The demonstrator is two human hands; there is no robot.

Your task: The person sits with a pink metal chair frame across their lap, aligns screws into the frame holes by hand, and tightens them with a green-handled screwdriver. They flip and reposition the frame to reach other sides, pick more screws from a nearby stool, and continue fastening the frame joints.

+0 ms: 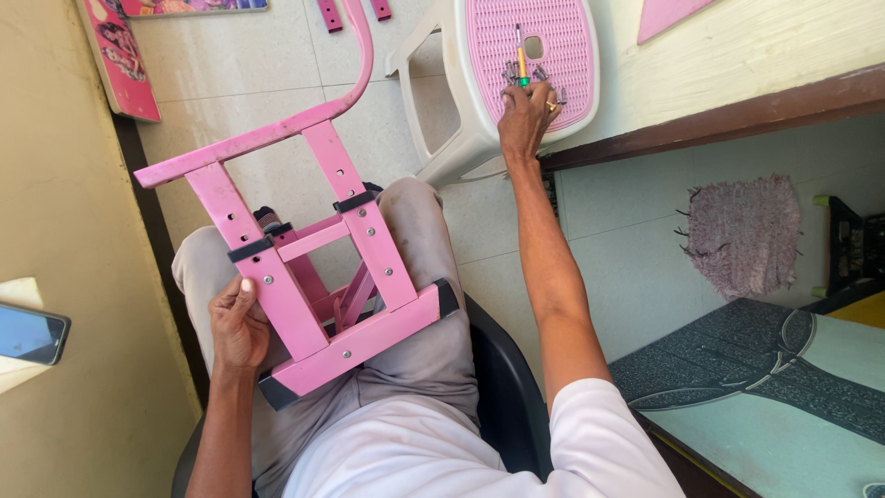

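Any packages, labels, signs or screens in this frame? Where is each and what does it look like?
Phone: far left on a pale ledge, flat dark rectangle, screen off.
Printed panel: top left on the floor, long pink board with cartoon figures.
Second printed panel: top edge, pink and purple picture, mostly cut off.

A dark-screened smartphone [30, 334] lay at the left edge of the frame. In the upper left, flat pink printed panels [121, 57] with cartoon pictures leaned against the wall.
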